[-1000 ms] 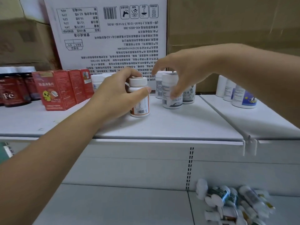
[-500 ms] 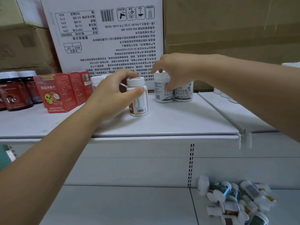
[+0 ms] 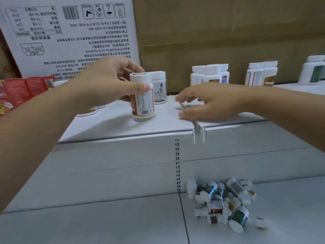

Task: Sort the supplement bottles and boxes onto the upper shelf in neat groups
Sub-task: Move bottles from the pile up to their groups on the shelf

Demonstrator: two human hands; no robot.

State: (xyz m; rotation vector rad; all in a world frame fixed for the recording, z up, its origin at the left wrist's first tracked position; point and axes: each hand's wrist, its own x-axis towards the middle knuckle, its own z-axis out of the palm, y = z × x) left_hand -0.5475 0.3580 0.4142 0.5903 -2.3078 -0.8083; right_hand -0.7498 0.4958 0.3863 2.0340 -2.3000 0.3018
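Observation:
My left hand (image 3: 107, 81) grips a white bottle with an orange label (image 3: 143, 101) near its cap; the bottle stands on the white upper shelf (image 3: 109, 124). Right behind it stands a white bottle with a grey label (image 3: 160, 88). My right hand (image 3: 205, 103) hovers just above the shelf's right end with relaxed fingers and holds nothing. Further right on the shelf stand groups of white bottles (image 3: 210, 74) (image 3: 262, 73) and one large white bottle (image 3: 314, 71). Red boxes (image 3: 24, 88) stand at the far left.
A heap of small bottles (image 3: 223, 203) lies on the lower shelf (image 3: 105, 222) at the right. A large white printed carton (image 3: 70, 32) and brown cardboard boxes (image 3: 219, 32) stand behind the upper shelf. A shelf bracket (image 3: 198, 131) marks the joint between two shelf boards.
My right hand let go of the grey-labelled bottles and came forward and down to the shelf's right end. My left hand still grips the orange-labelled bottle. The view swung to the right.

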